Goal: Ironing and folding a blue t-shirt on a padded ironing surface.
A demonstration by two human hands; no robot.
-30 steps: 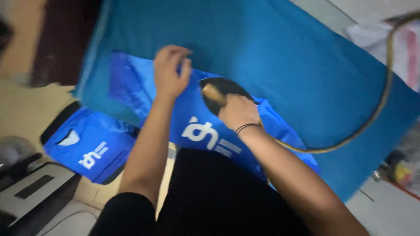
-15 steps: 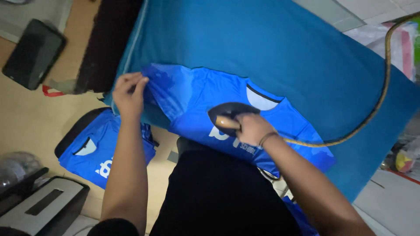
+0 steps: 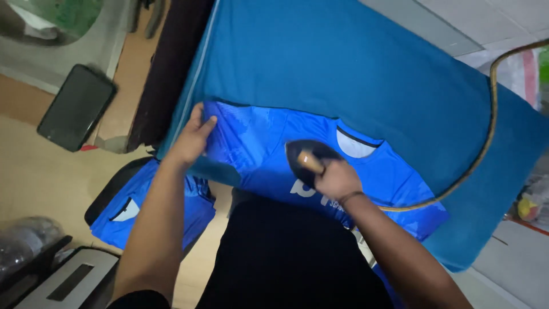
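On teal cloth-covered board [image 3: 366,68], ironing.
Left hand [image 3: 191,140] pinched bright blue polyester jersey [image 3: 257,137] taut; right hand [image 3: 337,180] gripped dark iron [image 3: 306,154].

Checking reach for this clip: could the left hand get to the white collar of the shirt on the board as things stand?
Probably yes. The left hand holds the blue shirt at its edge, and bare fabric leads to the collar. The iron under the right hand sits beside that path.
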